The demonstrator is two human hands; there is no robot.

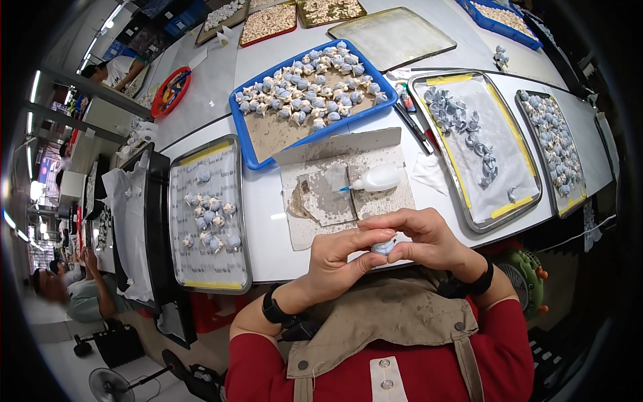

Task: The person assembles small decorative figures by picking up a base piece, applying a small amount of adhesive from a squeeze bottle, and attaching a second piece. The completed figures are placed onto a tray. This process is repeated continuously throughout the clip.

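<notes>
Close in front of my chest, my left hand [338, 263] and my right hand [429, 240] meet around a small blue-grey figure part [384, 246]. Fingers and thumbs of both hands pinch it, hiding much of its shape. Just beyond them lies a stained cardboard sheet [298, 231], and on it a white squeeze bottle [378, 178] rests on its side, its blue tip pointing left. To the left, a metal tray [179, 258] lined with printed paper holds several blue-and-cream figure pieces [213, 218]. A paper-lined tray [499, 134] on the right carries loose curved grey-blue pieces [452, 110].
A blue plastic tray [246, 144] full of blue-and-cream pieces stands behind the cardboard. Another filled tray [556, 147] sits far right. Black pen-like tools [415, 130] lie beside the cardboard. A green fan [522, 281] stands below the table's right edge. Other people work at the left.
</notes>
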